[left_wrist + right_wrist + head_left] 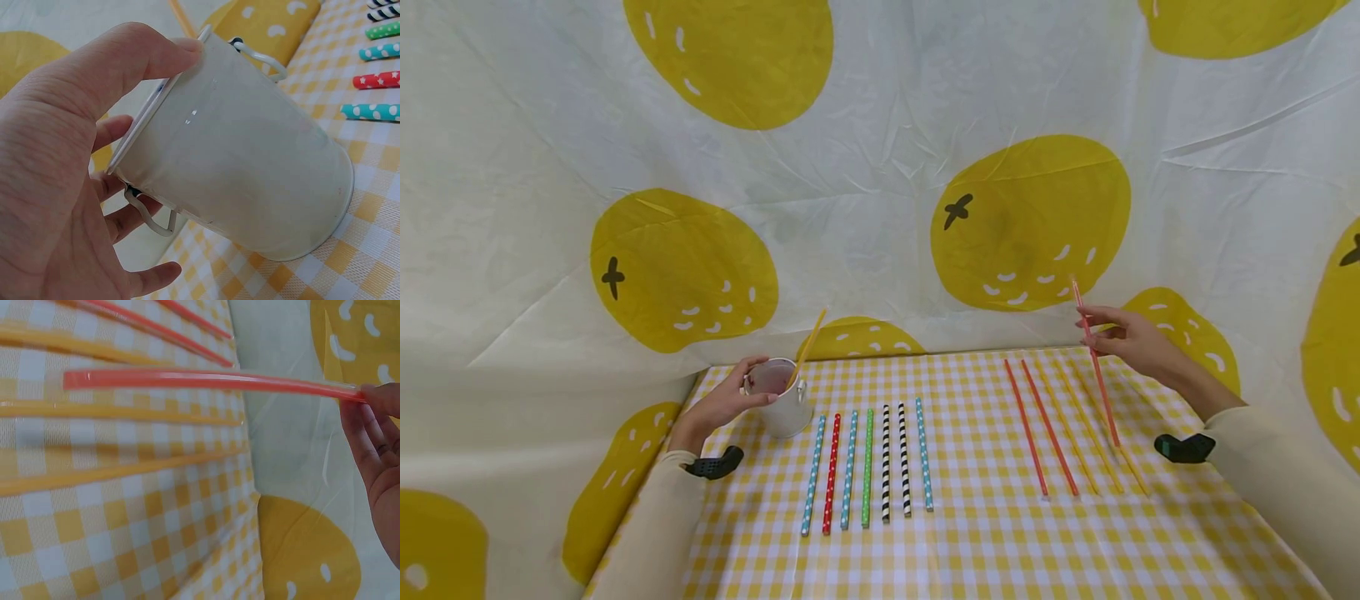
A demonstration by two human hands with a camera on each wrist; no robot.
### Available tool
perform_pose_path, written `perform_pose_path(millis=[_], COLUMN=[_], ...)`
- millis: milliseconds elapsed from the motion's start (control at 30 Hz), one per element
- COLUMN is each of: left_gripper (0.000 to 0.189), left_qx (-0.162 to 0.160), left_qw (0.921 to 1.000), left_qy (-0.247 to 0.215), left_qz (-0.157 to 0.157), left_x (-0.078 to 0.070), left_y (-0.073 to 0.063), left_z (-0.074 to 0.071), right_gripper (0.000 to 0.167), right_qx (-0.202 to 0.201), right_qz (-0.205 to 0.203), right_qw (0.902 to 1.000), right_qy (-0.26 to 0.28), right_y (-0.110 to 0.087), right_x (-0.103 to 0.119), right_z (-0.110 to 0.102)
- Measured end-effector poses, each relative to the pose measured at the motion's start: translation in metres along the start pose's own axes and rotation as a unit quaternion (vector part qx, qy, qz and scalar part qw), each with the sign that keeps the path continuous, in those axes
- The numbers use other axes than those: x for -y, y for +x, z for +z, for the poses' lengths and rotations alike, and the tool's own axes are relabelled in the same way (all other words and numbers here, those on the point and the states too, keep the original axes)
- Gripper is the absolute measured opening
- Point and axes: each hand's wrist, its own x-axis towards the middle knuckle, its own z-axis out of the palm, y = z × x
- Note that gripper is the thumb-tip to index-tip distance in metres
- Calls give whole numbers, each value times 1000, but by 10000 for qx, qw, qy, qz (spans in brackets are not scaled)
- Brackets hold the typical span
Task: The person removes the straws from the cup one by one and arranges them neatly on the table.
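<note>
With thumb and fingers on either side of the rim, my left hand (727,400) grips a small white metal bucket (244,156) with wire handle loops. The bucket stands on the table and a yellow straw (807,347) leans out of it. On the far right, my right hand (1131,337) pinches a red straw (1099,375) near its upper end. That straw has clear ends and hangs over the yellow straws (1078,429) lying below it. Two more red straws (1026,429) lie beside those, to their left.
Between the bucket and the red straws lies a row of patterned paper straws: blue dotted (812,475), red (831,475), green (867,467) and black-striped (886,462). A yellow checked cloth (970,550) covers the table. Behind it hangs a white curtain (865,242) with yellow fruit prints.
</note>
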Motion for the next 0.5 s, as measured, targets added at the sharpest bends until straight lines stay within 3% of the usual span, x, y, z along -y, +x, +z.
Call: perform_pose_path(millis=[500], left_gripper=[80], left_qx=[-61], left_qw=[9999], left_qy=[104], left_qz=[-4], left_x=[2], left_y=[1], left_z=[1], right_gripper=[49], right_qx=[352], right_qz=[593], right_qw=[9960], right_qy=[-573], right_y=[-18], right_x=[-31], right_z=[-16])
